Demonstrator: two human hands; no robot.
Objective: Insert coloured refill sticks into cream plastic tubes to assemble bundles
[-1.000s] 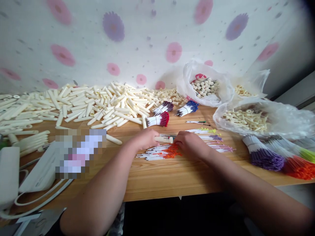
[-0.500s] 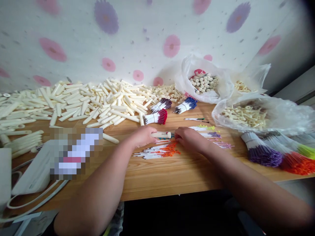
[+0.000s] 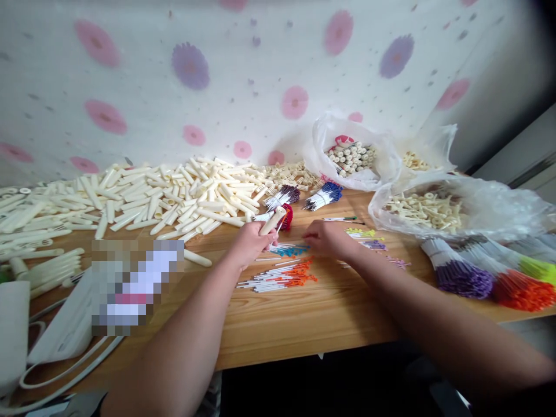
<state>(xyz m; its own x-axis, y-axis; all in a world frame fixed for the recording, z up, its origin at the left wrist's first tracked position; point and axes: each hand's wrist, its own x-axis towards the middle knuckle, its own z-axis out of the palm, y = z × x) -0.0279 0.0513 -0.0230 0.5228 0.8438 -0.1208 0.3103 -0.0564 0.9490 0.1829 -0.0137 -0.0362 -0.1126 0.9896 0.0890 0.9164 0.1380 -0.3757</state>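
Cream pen barrel (image 3: 273, 221) is clamped in the left hand (image 3: 254, 240), held tilted above the table (image 3: 347, 324), its upper end raised in front of a red-tipped bundle (image 3: 286, 216). The right hand (image 3: 324, 234) is placed near blue-tipped refills (image 3: 290, 249); whether anything is pinched in it cannot be told. Round-ended cream tubes (image 3: 354, 157) are packed inside the left plastic bag (image 3: 316, 139). Slim cream parts (image 3: 425, 212) are heaped in the mouth of the front bag (image 3: 499, 208). Small cream pieces (image 3: 414, 161) are partly seen within the rear bag (image 3: 447, 140).
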